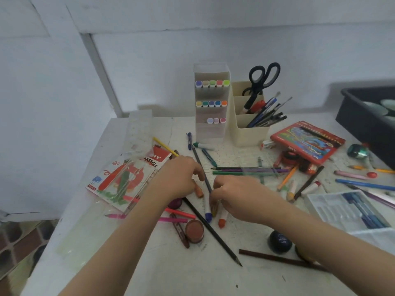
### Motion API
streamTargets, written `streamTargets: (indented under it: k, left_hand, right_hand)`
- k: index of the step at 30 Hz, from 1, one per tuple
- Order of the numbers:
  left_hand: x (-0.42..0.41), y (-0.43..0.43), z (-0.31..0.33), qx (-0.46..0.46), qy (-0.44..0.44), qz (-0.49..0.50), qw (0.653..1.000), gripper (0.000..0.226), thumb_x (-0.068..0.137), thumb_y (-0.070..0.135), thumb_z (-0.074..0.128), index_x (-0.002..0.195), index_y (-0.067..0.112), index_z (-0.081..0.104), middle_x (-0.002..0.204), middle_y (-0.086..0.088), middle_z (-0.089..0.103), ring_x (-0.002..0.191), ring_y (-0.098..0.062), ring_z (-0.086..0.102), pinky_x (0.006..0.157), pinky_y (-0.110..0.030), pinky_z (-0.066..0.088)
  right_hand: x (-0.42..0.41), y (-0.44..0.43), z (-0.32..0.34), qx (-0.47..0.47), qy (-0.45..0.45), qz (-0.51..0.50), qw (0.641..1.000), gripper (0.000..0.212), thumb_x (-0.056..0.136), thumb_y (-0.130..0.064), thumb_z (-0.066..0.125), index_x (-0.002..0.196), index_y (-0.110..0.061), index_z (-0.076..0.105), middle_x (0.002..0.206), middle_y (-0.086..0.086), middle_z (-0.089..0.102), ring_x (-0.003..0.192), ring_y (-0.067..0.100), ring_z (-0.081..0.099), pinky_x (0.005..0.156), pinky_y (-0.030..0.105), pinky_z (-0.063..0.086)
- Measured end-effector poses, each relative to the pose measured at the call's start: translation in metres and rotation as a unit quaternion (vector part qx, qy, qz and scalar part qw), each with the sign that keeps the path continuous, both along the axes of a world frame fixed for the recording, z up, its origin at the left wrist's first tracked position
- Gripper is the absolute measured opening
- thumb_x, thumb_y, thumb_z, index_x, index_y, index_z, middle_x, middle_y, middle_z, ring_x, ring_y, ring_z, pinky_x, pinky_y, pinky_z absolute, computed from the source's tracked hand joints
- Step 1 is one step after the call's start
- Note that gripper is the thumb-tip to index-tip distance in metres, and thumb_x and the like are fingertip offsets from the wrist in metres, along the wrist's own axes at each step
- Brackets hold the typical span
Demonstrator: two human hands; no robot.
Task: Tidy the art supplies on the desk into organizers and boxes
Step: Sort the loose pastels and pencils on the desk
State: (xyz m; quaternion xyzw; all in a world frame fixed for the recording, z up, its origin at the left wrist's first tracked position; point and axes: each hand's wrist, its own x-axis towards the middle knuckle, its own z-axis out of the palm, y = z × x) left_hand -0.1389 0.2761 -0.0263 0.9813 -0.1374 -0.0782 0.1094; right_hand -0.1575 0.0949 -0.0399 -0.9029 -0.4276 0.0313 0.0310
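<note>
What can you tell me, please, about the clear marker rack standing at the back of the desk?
The marker rack is a tall, translucent plastic box with stepped tiers. It stands upright on the desk near the wall, close beside the cream organizer on its right. Its marker caps face forward: five in the top row, five in the second, three in the third. The lowest tier shows none.

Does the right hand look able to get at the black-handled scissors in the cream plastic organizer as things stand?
Probably yes. The black-handled scissors stand handles-up above the cream plastic organizer rim with nothing over them, though the right hand is gripping markers on the desk.
</note>
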Motion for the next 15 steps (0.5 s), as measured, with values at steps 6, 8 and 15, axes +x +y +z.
streamTargets:
  k: [6,8,15]
  left_hand:
    - [0.004,0.004,0.001,0.041,-0.017,-0.073,0.996,0.023,0.084,0.017,0.064,0.096,0.035,0.071,0.106,0.008,0.064,0.101,-0.012,0.052,0.091,-0.034,0.044]
    - [0.004,0.005,0.001,0.054,-0.010,-0.081,0.995,0.025,0.083,0.016,0.065,0.096,0.036,0.071,0.104,0.008,0.065,0.098,-0.012,0.054,0.089,-0.033,0.045]
    - [0.004,0.007,-0.006,0.001,0.017,-0.063,0.998,0.022,0.083,0.015,0.066,0.094,0.034,0.072,0.103,0.006,0.064,0.096,-0.012,0.056,0.088,-0.034,0.047]
  right_hand:
    - [0.001,0.000,-0.002,-0.046,-0.057,0.019,0.997,0.026,0.078,0.004,0.058,0.094,-0.015,0.064,0.082,-0.001,0.045,0.067,0.015,0.035,0.051,0.028,0.024]
    - [0.004,-0.002,-0.002,-0.038,-0.054,0.019,0.998,0.026,0.079,0.005,0.055,0.095,-0.014,0.062,0.082,-0.002,0.043,0.069,0.016,0.038,0.052,0.029,0.027]
    - [0.010,-0.023,0.007,0.066,0.037,-0.062,0.995,0.009,0.092,-0.025,0.054,0.100,-0.027,0.056,0.096,-0.012,0.051,0.087,0.006,0.047,0.071,0.023,0.041]
